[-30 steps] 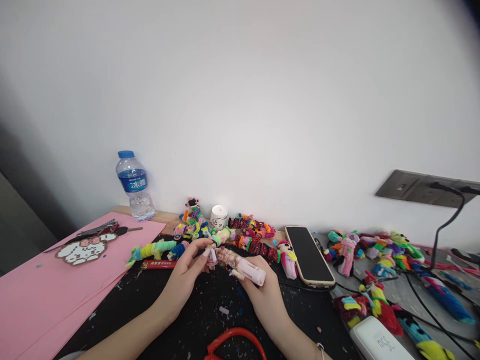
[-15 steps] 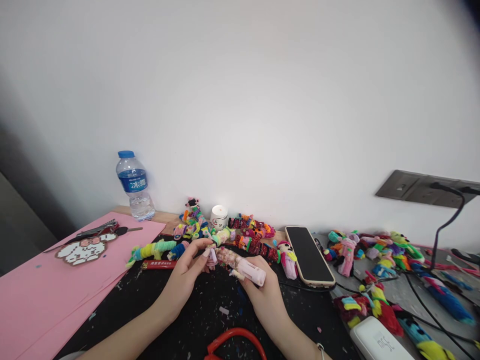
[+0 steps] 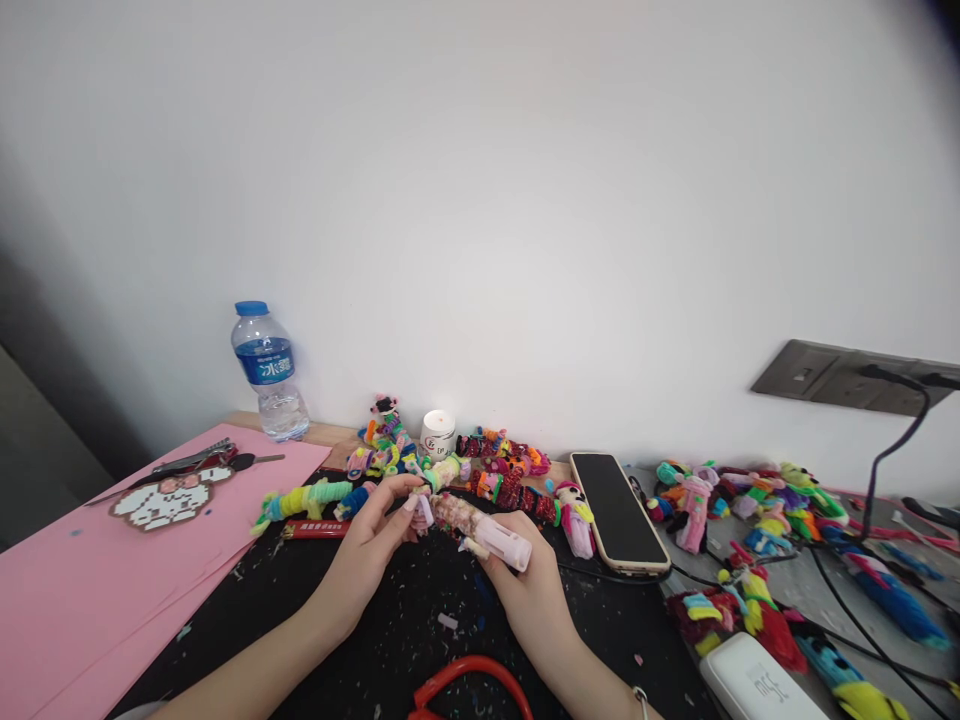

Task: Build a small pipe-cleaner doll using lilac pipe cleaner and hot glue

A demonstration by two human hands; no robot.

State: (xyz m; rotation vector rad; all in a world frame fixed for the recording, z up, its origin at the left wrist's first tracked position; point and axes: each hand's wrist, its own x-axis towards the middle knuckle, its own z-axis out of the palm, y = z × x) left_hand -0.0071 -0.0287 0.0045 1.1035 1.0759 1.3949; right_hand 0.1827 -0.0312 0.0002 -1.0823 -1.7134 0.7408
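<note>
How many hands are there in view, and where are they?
2. The left hand pinches a small lilac piece over the black mat; the right hand, to its right, holds a pale pink piece.

And it's a craft workspot, home or office unclear: counter [image 3: 331, 433] up vs. white wall [image 3: 480, 200], w/ fuzzy dolls [image 3: 578, 528], scraps [image 3: 448, 621] on a blk mat [image 3: 386, 640], pink paper [image 3: 67, 600], pwr sockets [image 3: 814, 376].

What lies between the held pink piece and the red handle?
The head view shows a pale strip and tiny scraps on the black mat between the pink piece and red handle.
</note>
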